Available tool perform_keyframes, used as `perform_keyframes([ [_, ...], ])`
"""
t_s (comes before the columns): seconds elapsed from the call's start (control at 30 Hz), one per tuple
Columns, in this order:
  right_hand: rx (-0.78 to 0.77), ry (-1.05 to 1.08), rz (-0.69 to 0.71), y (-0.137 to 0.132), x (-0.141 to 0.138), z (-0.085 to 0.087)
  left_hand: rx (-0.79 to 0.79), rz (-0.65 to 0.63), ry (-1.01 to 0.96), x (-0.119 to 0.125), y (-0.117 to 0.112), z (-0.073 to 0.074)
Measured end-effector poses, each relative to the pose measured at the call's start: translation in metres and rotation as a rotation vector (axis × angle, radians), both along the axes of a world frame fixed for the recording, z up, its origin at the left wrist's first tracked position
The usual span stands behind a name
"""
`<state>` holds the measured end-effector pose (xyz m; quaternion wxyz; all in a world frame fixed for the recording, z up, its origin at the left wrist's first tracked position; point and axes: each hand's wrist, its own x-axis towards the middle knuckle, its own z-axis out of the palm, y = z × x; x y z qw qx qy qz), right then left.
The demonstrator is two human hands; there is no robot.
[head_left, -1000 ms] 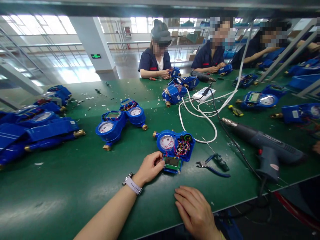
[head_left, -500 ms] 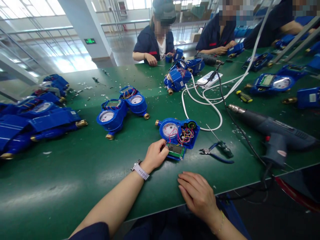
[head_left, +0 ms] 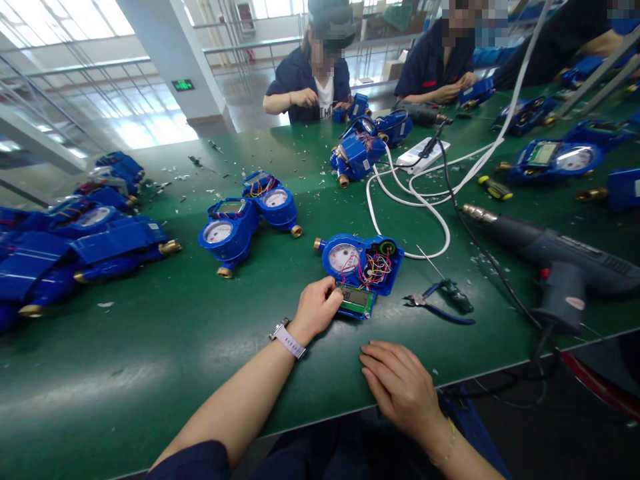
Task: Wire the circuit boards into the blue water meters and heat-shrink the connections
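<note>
Table edge (head_left: 327, 417): right hand (head_left: 400, 380) reaches over it, fingers stretched side by side and loosely bent, gripping nothing that shows; its palm is hidden.
Left hand (head_left: 316, 308): thumb and forefinger pinched on the left end of the display board.
Display board (head_left: 357, 300): one, at the near side of the open meter, figures on its screen partly covered by the thumb. Best held, I judge, by its rim alone, thumb off the screen, with the wires (head_left: 381, 268) left slack and no loop trapped beneath; the free hand could steady the housing.
Cutters (head_left: 443, 315): one pair, jaws pointing left, just beside one green-handled screwdriver (head_left: 457, 297).
Open meter (head_left: 345, 257): one, dial up, wires bunched in its uncovered compartment.
Heat guns: two; near gun (head_left: 560, 252) lies at the right, far gun (head_left: 420, 115) beyond the cable.
Standing apart: two meters, nearer one (head_left: 225, 233) and farther one (head_left: 274, 205), close together.
Left heap (head_left: 115, 241): several meters, overlapping too much to count.
Yellow-black screwdriver (head_left: 495, 188): one.
Power strip (head_left: 424, 155): one, white.
Co-workers (head_left: 293, 83): three, across the table.
</note>
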<state>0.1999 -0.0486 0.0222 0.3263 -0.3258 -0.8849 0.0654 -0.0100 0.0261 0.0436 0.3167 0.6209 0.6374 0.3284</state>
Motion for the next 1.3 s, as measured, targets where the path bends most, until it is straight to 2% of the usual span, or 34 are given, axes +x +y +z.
perform_keyframes([
  [0.57, -0.018, 0.046, 0.009, 0.001, -0.003, 0.003, 0.009, -0.102, 0.115, 0.001, -0.004, -0.001],
  [0.8, -0.018, 0.043, -0.051, -0.003, -0.004, 0.009, 0.045, -0.149, 0.086, 0.0, -0.005, 0.0],
  [0.9, 0.012, 0.022, -0.082, -0.002, -0.005, 0.003, 0.012, -0.155, 0.083, -0.003, -0.003, -0.006],
  [1.03, 0.07, 0.001, -0.093, 0.001, -0.005, -0.013, 0.008, -0.126, 0.111, -0.007, 0.0, -0.013],
  [1.17, 0.085, -0.029, -0.082, 0.003, -0.006, -0.029, 0.009, -0.139, 0.128, -0.007, 0.001, -0.012],
  [1.3, 0.114, -0.021, -0.092, 0.005, -0.008, -0.035, 0.005, -0.141, 0.125, -0.007, 0.002, -0.011],
])
